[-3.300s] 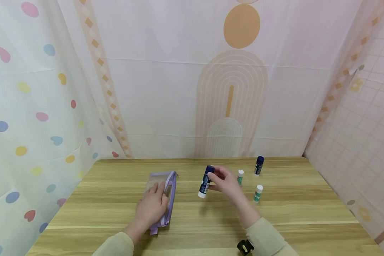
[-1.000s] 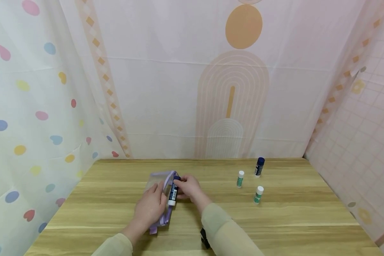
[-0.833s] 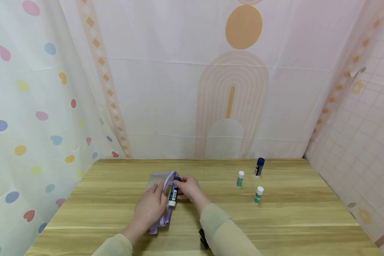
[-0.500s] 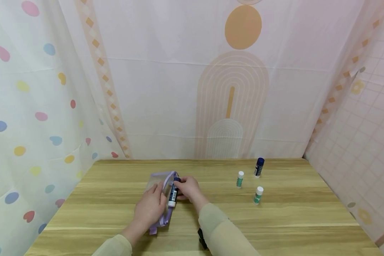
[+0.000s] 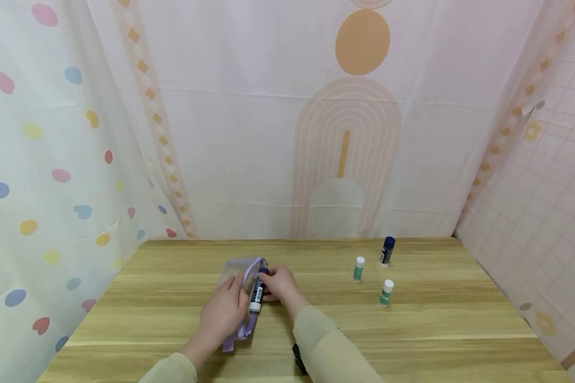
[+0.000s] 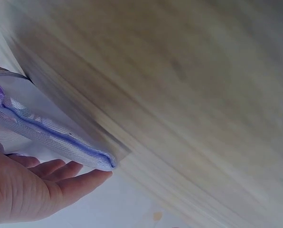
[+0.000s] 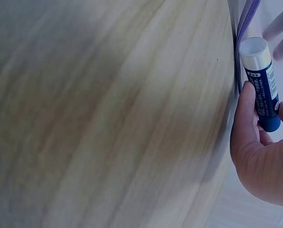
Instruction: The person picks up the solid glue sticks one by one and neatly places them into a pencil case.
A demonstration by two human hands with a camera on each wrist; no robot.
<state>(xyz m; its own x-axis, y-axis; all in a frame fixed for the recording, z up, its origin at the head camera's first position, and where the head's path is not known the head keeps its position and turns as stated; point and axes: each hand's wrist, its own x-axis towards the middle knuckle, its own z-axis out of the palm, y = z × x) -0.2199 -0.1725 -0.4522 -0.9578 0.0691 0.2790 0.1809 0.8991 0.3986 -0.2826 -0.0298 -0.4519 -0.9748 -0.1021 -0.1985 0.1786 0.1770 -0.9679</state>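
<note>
- Blue glue stick (image 5: 257, 291): right hand (image 5: 281, 283) pinches it at the purple pouch (image 5: 236, 268) on the left.
- Left hand (image 5: 223, 308) lies on the pouch, fingers nearly straight.

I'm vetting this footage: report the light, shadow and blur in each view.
Head view: soft, fairly even light, faint shadows on the wooden tabletop; left wrist view: wooden tabletop smeared, purple-trimmed zip pouch clearer; right wrist view: wooden tabletop blurred, dark-blue glue stick sharper.

Bare tabletop (image 5: 327, 290) gave room between the right hand (image 5: 280, 283) and the white-capped tube (image 5: 358, 270); the glue stick (image 5: 257, 292) obstructed the pouch's (image 5: 235, 267) open side.
</note>
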